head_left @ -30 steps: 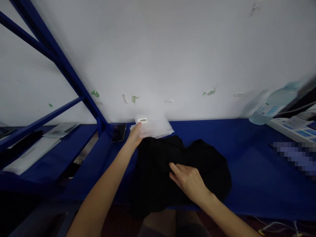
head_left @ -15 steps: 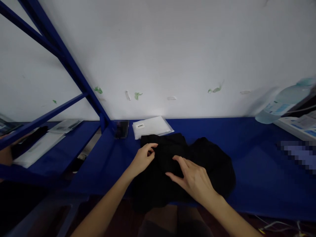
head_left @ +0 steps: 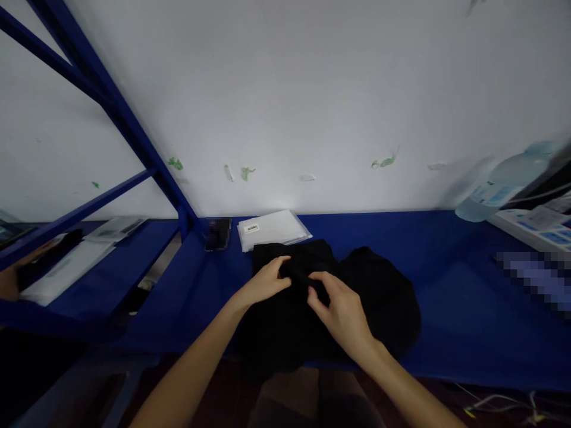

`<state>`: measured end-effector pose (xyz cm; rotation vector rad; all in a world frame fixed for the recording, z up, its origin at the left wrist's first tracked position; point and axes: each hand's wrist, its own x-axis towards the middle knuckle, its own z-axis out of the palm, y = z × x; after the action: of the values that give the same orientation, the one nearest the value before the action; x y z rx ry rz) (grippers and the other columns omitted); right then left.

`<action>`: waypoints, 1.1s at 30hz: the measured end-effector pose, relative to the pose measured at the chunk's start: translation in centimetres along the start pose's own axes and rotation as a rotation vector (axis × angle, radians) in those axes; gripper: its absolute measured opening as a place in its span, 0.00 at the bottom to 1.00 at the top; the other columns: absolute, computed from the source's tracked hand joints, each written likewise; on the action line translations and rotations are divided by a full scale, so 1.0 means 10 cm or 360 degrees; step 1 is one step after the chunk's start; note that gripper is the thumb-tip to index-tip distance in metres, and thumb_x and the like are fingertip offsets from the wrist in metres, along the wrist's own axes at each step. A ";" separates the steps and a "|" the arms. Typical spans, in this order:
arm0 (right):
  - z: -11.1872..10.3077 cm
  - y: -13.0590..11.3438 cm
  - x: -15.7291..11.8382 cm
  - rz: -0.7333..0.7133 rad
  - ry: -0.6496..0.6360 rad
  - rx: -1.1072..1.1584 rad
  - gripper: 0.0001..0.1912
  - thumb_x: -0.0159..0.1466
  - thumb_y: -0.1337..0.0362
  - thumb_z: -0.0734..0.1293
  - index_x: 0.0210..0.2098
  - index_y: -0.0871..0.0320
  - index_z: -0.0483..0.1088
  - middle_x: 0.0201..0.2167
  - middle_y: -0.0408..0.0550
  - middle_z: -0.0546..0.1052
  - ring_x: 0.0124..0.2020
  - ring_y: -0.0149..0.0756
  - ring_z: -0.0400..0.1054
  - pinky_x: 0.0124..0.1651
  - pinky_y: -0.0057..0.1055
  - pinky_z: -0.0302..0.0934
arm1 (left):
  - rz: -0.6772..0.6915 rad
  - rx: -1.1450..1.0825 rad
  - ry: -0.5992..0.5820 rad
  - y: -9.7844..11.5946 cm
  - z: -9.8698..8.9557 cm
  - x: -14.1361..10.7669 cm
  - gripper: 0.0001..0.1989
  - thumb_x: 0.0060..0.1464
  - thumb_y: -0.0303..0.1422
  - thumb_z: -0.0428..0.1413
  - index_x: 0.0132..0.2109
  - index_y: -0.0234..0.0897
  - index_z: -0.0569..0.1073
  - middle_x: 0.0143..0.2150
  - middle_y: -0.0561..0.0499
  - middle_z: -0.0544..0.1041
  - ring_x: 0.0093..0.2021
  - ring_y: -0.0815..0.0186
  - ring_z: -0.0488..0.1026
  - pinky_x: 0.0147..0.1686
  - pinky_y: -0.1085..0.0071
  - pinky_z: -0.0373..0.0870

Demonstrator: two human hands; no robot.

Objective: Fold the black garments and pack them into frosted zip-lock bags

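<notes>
A black garment point(head_left: 379, 297) lies bunched on the blue table in front of me, its near edge hanging over the front; its exact kind does not show. My left hand point(head_left: 270, 280) pinches a fold near the garment's far left part, thumb and fingers closing on the cloth. Close to its right, my right hand point(head_left: 339, 300) grips the same raised fold between thumb and forefinger. Just behind the cloth lies a stack of white plastic packets point(head_left: 274, 229) with a barcode label on top.
A dark phone point(head_left: 218, 234) rests left of the packets. At the right stand a large water bottle point(head_left: 504, 181) and a white box point(head_left: 530, 229). A blue metal frame point(head_left: 134, 139) rises at the left, with more packets point(head_left: 66, 270) beyond it. Cables point(head_left: 499, 404) hang below the table's right front.
My right hand's thumb and fingers have closed from a wide spread onto the cloth. My left hand has moved slightly right, and a fold now stands up between both hands.
</notes>
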<state>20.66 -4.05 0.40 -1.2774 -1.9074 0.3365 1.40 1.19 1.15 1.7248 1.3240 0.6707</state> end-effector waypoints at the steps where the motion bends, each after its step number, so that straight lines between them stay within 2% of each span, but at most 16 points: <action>1: -0.04 0.02 0.01 0.0098 0.0034 0.0111 0.09 0.63 0.64 0.61 0.42 0.56 0.69 0.36 0.47 0.77 0.34 0.36 0.73 0.38 0.32 0.67 | 0.0005 0.0018 0.0029 0.00 0.02 0.03 0.27 0.46 0.28 0.57 0.56 0.35 0.68 0.52 0.41 0.74 0.43 0.58 0.73 0.44 0.62 0.69; 4: -0.16 0.08 0.06 0.0314 0.0144 0.0383 0.09 0.63 0.61 0.61 0.40 0.56 0.68 0.33 0.47 0.77 0.32 0.36 0.73 0.35 0.31 0.67 | -0.0005 -0.0009 0.0076 0.01 0.06 0.05 0.18 0.46 0.32 0.59 0.47 0.35 0.74 0.45 0.45 0.77 0.39 0.59 0.74 0.42 0.64 0.69; 7: -0.28 0.15 0.09 0.0401 0.0273 0.0549 0.08 0.62 0.60 0.61 0.38 0.57 0.68 0.34 0.49 0.77 0.35 0.38 0.73 0.36 0.32 0.67 | -0.0034 -0.0168 0.0067 0.04 0.01 -0.02 0.10 0.49 0.34 0.58 0.40 0.36 0.75 0.37 0.48 0.79 0.36 0.61 0.75 0.39 0.66 0.70; 11: -0.43 0.32 0.04 0.0584 0.0335 0.0685 0.11 0.62 0.57 0.62 0.41 0.55 0.65 0.35 0.49 0.76 0.33 0.37 0.73 0.30 0.31 0.68 | -0.0104 -0.0406 0.0179 0.06 -0.21 -0.17 0.12 0.51 0.37 0.58 0.41 0.36 0.75 0.40 0.48 0.79 0.41 0.59 0.76 0.43 0.65 0.69; 13: -0.48 0.42 -0.01 0.0634 0.0292 0.0589 0.15 0.62 0.56 0.63 0.46 0.55 0.63 0.37 0.50 0.77 0.32 0.38 0.73 0.31 0.33 0.69 | -0.0144 -0.0384 0.0268 0.00 -0.31 -0.22 0.13 0.50 0.38 0.58 0.41 0.35 0.75 0.40 0.47 0.79 0.43 0.57 0.76 0.45 0.64 0.69; 16: -0.51 0.52 -0.06 0.0537 0.0286 0.0210 0.18 0.62 0.57 0.63 0.49 0.57 0.62 0.40 0.53 0.76 0.37 0.41 0.73 0.38 0.39 0.68 | -0.0186 -0.0165 0.0402 -0.14 -0.37 -0.27 0.14 0.49 0.40 0.59 0.40 0.35 0.76 0.38 0.47 0.79 0.43 0.55 0.76 0.46 0.62 0.68; 20: -0.50 0.44 -0.04 0.0115 0.0344 -0.0223 0.13 0.64 0.57 0.62 0.45 0.57 0.67 0.40 0.53 0.75 0.43 0.43 0.69 0.45 0.43 0.65 | -0.0185 -0.0165 0.0389 -0.29 -0.33 -0.32 0.15 0.51 0.42 0.57 0.40 0.35 0.76 0.41 0.46 0.79 0.45 0.54 0.76 0.46 0.62 0.69; 23: -0.40 0.27 0.01 -0.0262 0.0145 -0.0366 0.17 0.63 0.56 0.64 0.49 0.56 0.67 0.43 0.53 0.75 0.47 0.45 0.67 0.48 0.44 0.62 | -0.0199 -0.0209 0.0390 -0.28 -0.30 -0.35 0.16 0.51 0.43 0.56 0.40 0.35 0.76 0.41 0.47 0.80 0.45 0.55 0.76 0.47 0.62 0.69; 25: -0.29 0.17 0.04 -0.0392 -0.0016 -0.0496 0.22 0.62 0.56 0.65 0.53 0.57 0.66 0.46 0.55 0.74 0.49 0.48 0.65 0.48 0.45 0.61 | -0.0225 -0.0230 0.0403 -0.25 -0.29 -0.37 0.15 0.50 0.43 0.57 0.38 0.36 0.76 0.40 0.47 0.80 0.44 0.55 0.76 0.45 0.62 0.69; 27: -0.17 0.10 0.06 -0.0421 -0.0122 -0.0600 0.20 0.63 0.59 0.65 0.53 0.59 0.67 0.46 0.57 0.74 0.48 0.49 0.65 0.46 0.45 0.62 | -0.0251 -0.0275 0.0423 -0.22 -0.28 -0.38 0.14 0.50 0.42 0.58 0.37 0.36 0.76 0.39 0.47 0.80 0.43 0.55 0.76 0.44 0.63 0.70; 30: -0.08 0.10 0.09 -0.0385 -0.0180 -0.0500 0.11 0.65 0.66 0.61 0.45 0.59 0.71 0.38 0.53 0.76 0.42 0.44 0.67 0.42 0.41 0.62 | -0.0271 -0.0361 0.0466 -0.20 -0.28 -0.41 0.13 0.50 0.41 0.58 0.37 0.36 0.76 0.39 0.47 0.80 0.43 0.56 0.76 0.45 0.63 0.70; 33: -0.22 0.21 0.12 -0.0169 0.0060 -0.0171 0.09 0.66 0.64 0.60 0.41 0.57 0.71 0.35 0.50 0.76 0.38 0.40 0.69 0.41 0.37 0.63 | -0.0238 -0.0385 0.0533 -0.21 -0.30 -0.45 0.12 0.50 0.40 0.58 0.37 0.36 0.76 0.38 0.48 0.80 0.43 0.57 0.76 0.45 0.64 0.69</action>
<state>23.44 -2.50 1.12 -1.2369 -1.9746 0.1559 -3.46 -1.97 1.20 1.3448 1.5112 1.0196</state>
